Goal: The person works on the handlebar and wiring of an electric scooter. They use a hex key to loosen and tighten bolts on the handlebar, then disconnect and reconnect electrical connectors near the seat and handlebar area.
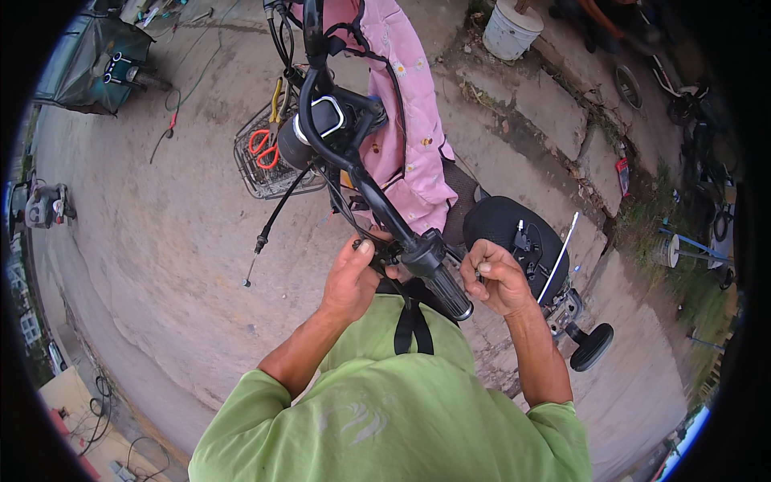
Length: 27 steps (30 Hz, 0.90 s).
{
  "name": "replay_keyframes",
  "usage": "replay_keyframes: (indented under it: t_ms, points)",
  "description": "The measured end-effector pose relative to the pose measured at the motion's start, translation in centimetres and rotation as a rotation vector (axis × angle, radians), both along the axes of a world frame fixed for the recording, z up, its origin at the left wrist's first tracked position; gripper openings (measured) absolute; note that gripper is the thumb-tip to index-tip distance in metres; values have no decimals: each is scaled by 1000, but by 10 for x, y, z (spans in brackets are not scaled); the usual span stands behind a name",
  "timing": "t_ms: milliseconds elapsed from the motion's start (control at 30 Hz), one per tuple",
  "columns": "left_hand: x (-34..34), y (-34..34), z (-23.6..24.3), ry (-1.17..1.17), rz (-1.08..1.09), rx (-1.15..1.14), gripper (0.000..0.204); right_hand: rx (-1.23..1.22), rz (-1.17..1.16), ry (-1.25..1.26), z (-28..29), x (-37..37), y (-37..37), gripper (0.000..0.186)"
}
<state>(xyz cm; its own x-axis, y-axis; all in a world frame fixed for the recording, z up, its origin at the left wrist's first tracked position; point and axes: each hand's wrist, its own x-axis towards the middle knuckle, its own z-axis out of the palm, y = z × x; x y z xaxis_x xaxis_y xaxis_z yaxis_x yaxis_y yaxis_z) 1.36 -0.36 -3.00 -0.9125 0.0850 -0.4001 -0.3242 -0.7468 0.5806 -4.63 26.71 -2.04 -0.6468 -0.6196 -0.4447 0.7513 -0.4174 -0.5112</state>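
Note:
Close to the handlebar (373,197) of a two-wheeler, my left hand (350,277) is closed around a dark part with thin black cables beside the grip. What exactly it holds is partly hidden by the fingers. The ribbed black handlebar grip (450,294) points toward my body, between my two hands. Just right of it, my right hand (499,277) is pinched on a small piece (479,273), too small to name. A loose black cable (277,213) with a bare inner wire hangs out to the left of the handlebar.
Red-handled scissors (263,150) and yellow-handled pliers (279,98) lie at the wire basket (250,185). A pink flowered cover (418,104) drapes the front. Small parts and a white rod (560,257) rest on the black seat (486,221). A white bucket (511,30) stands far right.

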Motion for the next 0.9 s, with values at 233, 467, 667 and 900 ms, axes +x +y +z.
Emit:
replay_keyframes:
  t_ms: [233, 467, 667, 900]
  points:
    - [6, -2, -11, 48, 52, -63, 34, 63, -135, -164, -28, 73, 33, 12]
    - [0, 11, -7, 24, 181, -91, 35, 220, 14, -103, -37, 114, 67, 12]
    - [12, 18, -18, 26, 189, -36, 36, 316, 125, -108, -40, 151, 105, 13]
    - [35, 19, -22, -28, 196, -54, 36, 183, -17, -176, -43, 184, 122, 13]
